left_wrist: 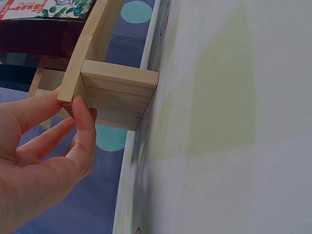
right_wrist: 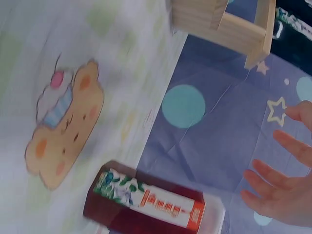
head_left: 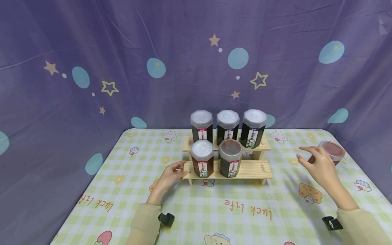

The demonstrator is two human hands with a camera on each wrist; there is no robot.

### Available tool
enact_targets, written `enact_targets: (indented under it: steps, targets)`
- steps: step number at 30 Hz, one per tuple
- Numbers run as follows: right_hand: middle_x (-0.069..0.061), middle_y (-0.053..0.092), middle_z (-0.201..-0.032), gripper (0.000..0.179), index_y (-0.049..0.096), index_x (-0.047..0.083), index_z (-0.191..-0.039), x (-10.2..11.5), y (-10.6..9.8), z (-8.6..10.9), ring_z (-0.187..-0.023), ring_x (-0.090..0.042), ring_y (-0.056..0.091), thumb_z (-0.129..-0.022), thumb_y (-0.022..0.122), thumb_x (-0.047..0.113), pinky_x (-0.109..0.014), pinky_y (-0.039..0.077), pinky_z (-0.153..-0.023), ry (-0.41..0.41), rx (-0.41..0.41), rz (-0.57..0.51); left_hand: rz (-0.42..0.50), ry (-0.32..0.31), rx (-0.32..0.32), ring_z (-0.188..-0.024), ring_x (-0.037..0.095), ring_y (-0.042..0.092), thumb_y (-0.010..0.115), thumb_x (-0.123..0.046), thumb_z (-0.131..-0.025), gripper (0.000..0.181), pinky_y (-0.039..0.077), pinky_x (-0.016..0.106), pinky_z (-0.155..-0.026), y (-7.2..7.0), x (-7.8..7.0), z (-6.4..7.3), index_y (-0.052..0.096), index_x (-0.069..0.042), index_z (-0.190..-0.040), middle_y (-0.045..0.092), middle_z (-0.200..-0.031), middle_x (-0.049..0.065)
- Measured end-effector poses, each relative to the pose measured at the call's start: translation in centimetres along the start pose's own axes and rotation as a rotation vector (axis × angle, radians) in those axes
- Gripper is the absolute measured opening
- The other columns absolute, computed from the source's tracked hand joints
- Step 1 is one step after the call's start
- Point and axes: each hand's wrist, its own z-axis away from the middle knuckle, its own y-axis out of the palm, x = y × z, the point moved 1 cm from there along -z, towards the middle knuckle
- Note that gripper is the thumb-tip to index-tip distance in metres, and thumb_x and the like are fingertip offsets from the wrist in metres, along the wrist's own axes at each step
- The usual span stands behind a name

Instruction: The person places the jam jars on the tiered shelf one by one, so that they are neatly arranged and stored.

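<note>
My left hand (head_left: 169, 176) pinches the left end of the lower board of a two-tier wooden rack (head_left: 255, 170); the left wrist view shows thumb and fingers (left_wrist: 84, 139) at the board's end. On the lower tier stand a reddish-brown jar with a white lid (head_left: 202, 159) and a dark jar with a brownish top (head_left: 230, 158). My right hand (head_left: 321, 168) is raised at the right with fingers apart, holding nothing. Partly behind it in the head view stands a red jar (head_left: 334, 151), its orange-and-white label (right_wrist: 168, 207) visible in the right wrist view.
The upper tier carries a left dark jar (head_left: 201, 124), a middle dark jar (head_left: 228, 126) and a right dark jar (head_left: 253, 127). A green checked cloth (head_left: 196, 211) covers the table. Behind hangs a purple curtain (head_left: 190, 92) with stars and balloons.
</note>
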Motion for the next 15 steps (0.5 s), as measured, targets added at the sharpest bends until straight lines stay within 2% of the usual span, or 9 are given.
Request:
enact_targets:
  steps: [2,5,8,13,15]
  targets:
    - [-0.025,0.047,-0.102,0.03,0.059,-0.005,-0.106,-0.4,-0.2,-0.1,-0.08,-0.026,0.045,-0.081,0.061,0.011,-0.04,0.039,-0.062,0.013,0.003,-0.003,0.0,-0.003,-0.005,-0.064,0.01,0.055,0.06,0.005,-0.077,0.047,0.052,0.032,-0.062,0.0,0.0,0.0,0.049,0.005,-0.122,0.054,-0.097,0.018]
    - [-0.03,0.045,-0.106,0.031,0.057,-0.007,-0.107,-1.0,-0.7,-0.2,-0.093,-0.042,0.04,-0.083,0.059,0.011,-0.053,0.033,-0.068,0.031,0.008,-0.019,-0.004,-0.018,-0.016,-0.064,0.01,0.055,0.06,0.005,-0.076,0.048,0.052,0.031,-0.062,0.0,-0.1,0.1,0.049,0.004,-0.123,0.054,-0.096,0.017]
    - [-0.032,0.043,-0.108,0.032,0.055,-0.009,-0.108,-1.5,-1.1,-0.2,-0.097,-0.045,0.037,-0.083,0.059,0.011,-0.055,0.031,-0.07,0.037,0.007,-0.023,-0.005,-0.025,-0.021,-0.064,0.011,0.054,0.061,0.005,-0.076,0.048,0.052,0.032,-0.062,0.0,-0.2,0.1,0.049,0.003,-0.123,0.054,-0.096,0.016]
    - [-0.031,0.047,-0.104,0.029,0.057,-0.011,-0.102,-2.5,-1.6,-0.6,-0.099,-0.047,0.038,-0.077,0.061,0.004,-0.059,0.027,-0.084,0.002,-0.061,-0.037,-0.002,-0.023,-0.018,-0.065,0.011,0.054,0.06,0.005,-0.076,0.047,0.052,0.031,-0.062,0.0,-0.1,0.0,0.05,0.002,-0.123,0.054,-0.096,0.017]
    - [-0.032,0.046,-0.105,0.03,0.056,-0.012,-0.102,-2.9,-1.8,-0.7,-0.099,-0.048,0.037,-0.076,0.061,0.003,-0.059,0.025,-0.085,0.013,-0.066,-0.038,-0.001,-0.022,-0.018,-0.066,0.011,0.054,0.061,0.005,-0.076,0.048,0.051,0.029,-0.061,0.1,0.0,0.0,0.05,0.002,-0.123,0.054,-0.096,0.016]
